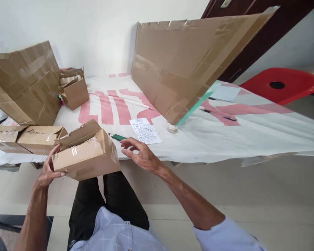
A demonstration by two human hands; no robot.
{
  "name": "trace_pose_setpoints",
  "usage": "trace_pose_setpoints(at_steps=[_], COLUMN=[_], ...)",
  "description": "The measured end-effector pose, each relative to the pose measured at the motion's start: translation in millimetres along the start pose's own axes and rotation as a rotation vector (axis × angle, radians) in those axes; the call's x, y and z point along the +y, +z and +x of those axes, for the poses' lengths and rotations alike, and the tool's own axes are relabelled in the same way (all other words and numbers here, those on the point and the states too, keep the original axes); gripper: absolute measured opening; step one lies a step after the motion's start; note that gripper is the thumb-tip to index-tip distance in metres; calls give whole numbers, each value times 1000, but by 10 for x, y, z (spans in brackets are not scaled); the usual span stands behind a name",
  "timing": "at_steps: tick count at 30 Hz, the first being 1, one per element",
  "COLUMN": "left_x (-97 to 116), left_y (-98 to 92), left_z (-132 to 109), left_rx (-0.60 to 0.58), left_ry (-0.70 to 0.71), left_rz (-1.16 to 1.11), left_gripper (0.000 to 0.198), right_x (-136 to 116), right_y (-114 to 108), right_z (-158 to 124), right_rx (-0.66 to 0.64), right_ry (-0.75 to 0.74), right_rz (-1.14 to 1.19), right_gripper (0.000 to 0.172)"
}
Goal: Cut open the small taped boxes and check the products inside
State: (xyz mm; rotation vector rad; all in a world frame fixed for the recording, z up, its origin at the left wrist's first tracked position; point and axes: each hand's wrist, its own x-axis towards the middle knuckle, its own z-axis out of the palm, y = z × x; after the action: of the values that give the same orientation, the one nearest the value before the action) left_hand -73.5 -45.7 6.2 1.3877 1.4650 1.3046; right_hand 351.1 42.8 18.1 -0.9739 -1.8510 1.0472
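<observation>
My left hand (48,170) grips the left end of a small brown cardboard box (87,155), held in the air over my lap with its top flaps loose. My right hand (140,153) hovers just right of the box, fingers spread and holding nothing. Just beyond my right hand, a green-handled cutter (117,137) lies at the table's front edge. A white sheet printed with small marks (146,130) lies on the cloth right of the cutter.
A white cloth with red shapes (225,136) covers the table. A big cardboard sheet (188,59) leans against the wall. Cardboard boxes (23,83) are stacked at the left, with flattened ones (26,137) in front. A red stool (282,83) stands at the right.
</observation>
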Motion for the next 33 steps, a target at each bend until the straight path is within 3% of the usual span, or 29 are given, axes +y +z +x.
trace_pose_setpoints(at_steps=[4,7,10,13,18,22,25,28,33], left_x=[-27,-15,55,173,324,329,306,291,334], left_y=[-19,-12,23,95,265,345,367,396,398], left_z=[-40,-38,-3,57,194,291,306,247,28], left_rx=[12,11,-24,-95,-143,-21,102,132,221], left_ry=[-30,-32,-12,40,165,266,382,467,483], left_rz=[-77,-86,-75,-41,36,184,340,445,543], left_gripper=[142,140,137,132,119,92,62,42,28], right_x=[-91,-53,71,214,306,357,503,737,1087], right_y=[77,145,213,256,239,179,221,419,1016], right_z=[-22,-48,-51,-43,-51,68,325,698,1367], right_rx=[-134,-186,-183,-196,-146,51,195,281,295], right_ry=[-144,-161,-105,-55,-41,0,-14,-54,-95], right_rz=[61,8,-28,-2,92,100,96,68,3], right_gripper=[76,111,126,130,120,117,116,119,120])
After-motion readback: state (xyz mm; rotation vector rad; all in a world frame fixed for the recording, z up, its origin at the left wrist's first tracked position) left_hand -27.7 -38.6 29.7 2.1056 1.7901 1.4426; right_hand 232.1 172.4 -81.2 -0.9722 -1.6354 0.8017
